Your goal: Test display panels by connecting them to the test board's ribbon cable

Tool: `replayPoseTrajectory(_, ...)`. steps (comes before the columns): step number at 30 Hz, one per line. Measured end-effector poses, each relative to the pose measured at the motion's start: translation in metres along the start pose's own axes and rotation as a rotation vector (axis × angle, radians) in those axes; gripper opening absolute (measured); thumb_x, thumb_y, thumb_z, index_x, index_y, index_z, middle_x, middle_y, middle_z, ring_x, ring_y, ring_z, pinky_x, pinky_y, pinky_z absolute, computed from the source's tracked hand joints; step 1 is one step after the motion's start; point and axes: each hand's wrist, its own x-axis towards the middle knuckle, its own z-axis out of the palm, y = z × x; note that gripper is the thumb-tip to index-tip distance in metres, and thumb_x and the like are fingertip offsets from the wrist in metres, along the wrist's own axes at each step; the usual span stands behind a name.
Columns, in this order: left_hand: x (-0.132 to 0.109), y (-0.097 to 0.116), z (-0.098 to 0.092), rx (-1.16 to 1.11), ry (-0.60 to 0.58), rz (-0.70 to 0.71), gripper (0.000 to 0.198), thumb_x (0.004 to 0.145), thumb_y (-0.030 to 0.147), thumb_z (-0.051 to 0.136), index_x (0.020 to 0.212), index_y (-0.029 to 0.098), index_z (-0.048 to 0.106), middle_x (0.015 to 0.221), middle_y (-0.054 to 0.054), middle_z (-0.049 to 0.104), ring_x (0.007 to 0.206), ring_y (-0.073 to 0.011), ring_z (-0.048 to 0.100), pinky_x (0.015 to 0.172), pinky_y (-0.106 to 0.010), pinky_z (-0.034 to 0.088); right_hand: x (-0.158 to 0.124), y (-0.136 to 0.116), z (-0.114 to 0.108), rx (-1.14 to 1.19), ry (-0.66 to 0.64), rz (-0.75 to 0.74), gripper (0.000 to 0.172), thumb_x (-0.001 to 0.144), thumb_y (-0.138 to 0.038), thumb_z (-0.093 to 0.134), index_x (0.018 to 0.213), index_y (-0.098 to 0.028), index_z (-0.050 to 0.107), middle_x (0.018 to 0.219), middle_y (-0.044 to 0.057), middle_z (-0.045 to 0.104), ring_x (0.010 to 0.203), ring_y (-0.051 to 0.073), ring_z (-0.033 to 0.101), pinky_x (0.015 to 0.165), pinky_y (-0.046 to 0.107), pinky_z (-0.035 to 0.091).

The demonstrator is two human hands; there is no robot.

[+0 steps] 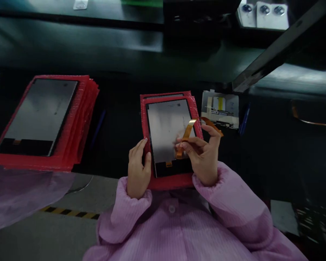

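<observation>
The left hand (139, 169) lies at eight o'clock against the display panel (164, 127), thumb apart from its close-set fingers, while the right hand (206, 159), angled in from four o'clock, pinches an orange flex cable (189, 129) over the panel.

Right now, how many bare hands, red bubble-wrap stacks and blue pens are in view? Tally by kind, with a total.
Left hand and right hand: 2
Middle bubble-wrap stack and left bubble-wrap stack: 2
Left blue pen and right blue pen: 2
Total: 6
</observation>
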Motion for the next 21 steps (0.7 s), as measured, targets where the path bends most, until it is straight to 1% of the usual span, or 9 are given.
replayPoseTrajectory(2,-0.001,0.002,-0.001,-0.01,-0.011,-0.007,0.041,0.095,0.028,0.044,0.135,0.018,0.048,0.137,-0.011,0.054,0.126,-0.0221,0.048,0.106,-0.043,0.042,-0.002,0.0,0.001,0.006,0.025,0.027,0.047,0.081,-0.025,0.071,0.11,-0.029,0.034,0.083,-0.005,0.07,0.075,0.018,0.072,0.071,0.035,0.063)
replayPoseTrajectory(4,-0.002,0.005,-0.001,-0.009,-0.022,0.004,0.042,0.095,0.029,0.044,0.136,0.017,0.047,0.138,-0.012,0.052,0.128,-0.0219,0.046,0.108,-0.043,0.04,-0.002,-0.001,0.0,-0.004,-0.011,0.068,0.04,0.08,-0.026,0.072,0.101,-0.026,0.038,0.082,-0.003,0.072,0.075,0.017,0.073,0.069,0.032,0.063)
replayPoseTrajectory(6,-0.003,0.007,0.0,0.007,-0.029,0.046,0.042,0.095,0.029,0.045,0.135,0.016,0.047,0.139,-0.012,0.051,0.131,-0.022,0.043,0.11,-0.043,0.036,0.0,-0.003,-0.001,0.002,-0.092,0.109,0.031,0.079,-0.027,0.072,0.094,-0.024,0.045,0.084,-0.001,0.073,0.079,0.018,0.073,0.072,0.031,0.062)
replayPoseTrajectory(8,-0.002,0.007,0.003,0.025,-0.032,0.087,0.042,0.095,0.028,0.045,0.136,0.015,0.046,0.14,-0.013,0.051,0.133,-0.0222,0.041,0.112,-0.043,0.033,0.002,-0.005,-0.002,0.006,-0.172,0.135,0.023,0.079,-0.027,0.071,0.089,-0.021,0.052,0.087,0.001,0.074,0.085,0.019,0.072,0.079,0.033,0.061)
replayPoseTrajectory(10,-0.001,0.006,0.005,0.036,-0.029,0.11,0.042,0.095,0.027,0.044,0.136,0.015,0.045,0.14,-0.013,0.051,0.134,-0.0226,0.04,0.112,-0.043,0.032,0.004,-0.008,-0.002,-0.004,-0.212,0.134,0.015,0.081,-0.025,0.07,0.087,-0.02,0.057,0.088,0.002,0.074,0.088,0.019,0.072,0.083,0.035,0.06)
replayPoseTrajectory(12,0.002,0.005,0.008,0.05,-0.041,0.116,0.042,0.096,0.026,0.043,0.136,0.016,0.046,0.14,-0.013,0.051,0.134,-0.0231,0.04,0.112,-0.044,0.032,0.005,-0.01,-0.003,-0.042,-0.235,0.124,0.01,0.083,-0.024,0.068,0.087,-0.019,0.061,0.089,0.002,0.074,0.088,0.019,0.072,0.083,0.036,0.06)
replayPoseTrajectory(16,0.009,0.003,0.012,0.089,-0.076,0.142,0.039,0.097,0.027,0.041,0.133,0.016,0.05,0.146,-0.012,0.045,0.131,-0.0249,0.041,0.111,-0.046,0.032,0.005,-0.012,-0.005,-0.11,-0.239,0.091,0.007,0.085,-0.022,0.065,0.091,-0.018,0.064,0.088,0.002,0.074,0.081,0.017,0.071,0.077,0.033,0.061)
replayPoseTrajectory(19,0.013,0.004,0.013,0.097,-0.1,0.182,0.039,0.096,0.026,0.042,0.133,0.016,0.051,0.145,-0.013,0.045,0.13,-0.0255,0.041,0.11,-0.046,0.034,0.005,-0.01,-0.008,-0.161,-0.223,0.067,0.008,0.085,-0.021,0.064,0.093,-0.017,0.066,0.088,0.003,0.073,0.084,0.018,0.071,0.077,0.033,0.06)
replayPoseTrajectory(21,0.013,0.007,0.011,0.101,-0.088,0.231,0.035,0.096,0.026,0.044,0.128,0.018,0.055,0.147,-0.013,0.043,0.131,-0.0263,0.04,0.109,-0.047,0.036,0.006,-0.009,-0.009,-0.177,-0.225,0.061,0.009,0.086,-0.021,0.064,0.093,-0.017,0.067,0.089,0.004,0.073,0.085,0.018,0.071,0.077,0.033,0.059)
